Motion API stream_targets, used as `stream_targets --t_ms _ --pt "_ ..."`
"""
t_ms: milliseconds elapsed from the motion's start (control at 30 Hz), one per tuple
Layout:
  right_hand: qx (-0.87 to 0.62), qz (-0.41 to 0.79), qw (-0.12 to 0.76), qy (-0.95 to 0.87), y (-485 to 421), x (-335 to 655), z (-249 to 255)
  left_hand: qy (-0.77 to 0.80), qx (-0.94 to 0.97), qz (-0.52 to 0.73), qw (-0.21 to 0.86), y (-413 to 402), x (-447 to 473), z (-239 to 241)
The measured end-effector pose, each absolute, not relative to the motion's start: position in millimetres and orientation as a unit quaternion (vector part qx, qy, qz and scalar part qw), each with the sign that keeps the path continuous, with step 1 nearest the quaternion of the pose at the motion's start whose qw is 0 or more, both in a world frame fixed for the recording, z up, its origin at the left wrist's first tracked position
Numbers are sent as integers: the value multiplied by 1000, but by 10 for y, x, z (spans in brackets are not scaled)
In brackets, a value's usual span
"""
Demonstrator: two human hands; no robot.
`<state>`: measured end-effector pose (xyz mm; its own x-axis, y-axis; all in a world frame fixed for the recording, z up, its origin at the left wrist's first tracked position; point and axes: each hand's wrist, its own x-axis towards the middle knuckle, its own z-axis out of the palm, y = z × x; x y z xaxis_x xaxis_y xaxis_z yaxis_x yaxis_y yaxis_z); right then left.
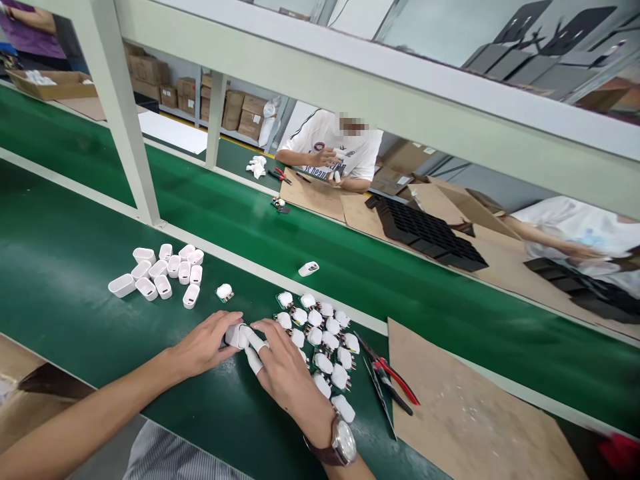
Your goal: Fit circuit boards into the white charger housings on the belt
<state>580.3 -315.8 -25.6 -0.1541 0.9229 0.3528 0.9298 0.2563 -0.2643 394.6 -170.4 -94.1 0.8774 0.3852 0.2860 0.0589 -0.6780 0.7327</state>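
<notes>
Between both hands is a small white plastic housing (234,335), held just above the green bench. My left hand (203,343) grips it from the left, its fingers closed around the side. White finger cots cover some fingers of my right hand (283,360), which press against the housing's right end; part of the housing is hidden behind them. Beyond my left hand lies a single circuit board with a white top (225,292). Several similar white-topped boards (323,363) lie in rows beside my right hand. Several open white housings (159,268) stand grouped at the left.
Red-handled pliers (395,381) and tweezers (381,400) lie right of the boards, near a cardboard sheet (475,407). A white piece (309,269) rests on the green conveyor belt (240,220). A co-worker (333,150) sits opposite; a metal frame post (117,113) rises at left.
</notes>
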Motion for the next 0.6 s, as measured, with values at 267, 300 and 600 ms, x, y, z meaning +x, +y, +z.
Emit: stream_targets --t_ms 267,300,600 --pt "-593 13 263 -761 -3119 5803 -346 152 873 185 425 -1679 3915 -985" --pt "-593 15 263 -761 -3104 5790 -370 164 866 177 437 -1665 3912 -984" --pt "-605 39 252 -755 -2933 5741 -410 202 832 134 499 -1590 3903 -877"
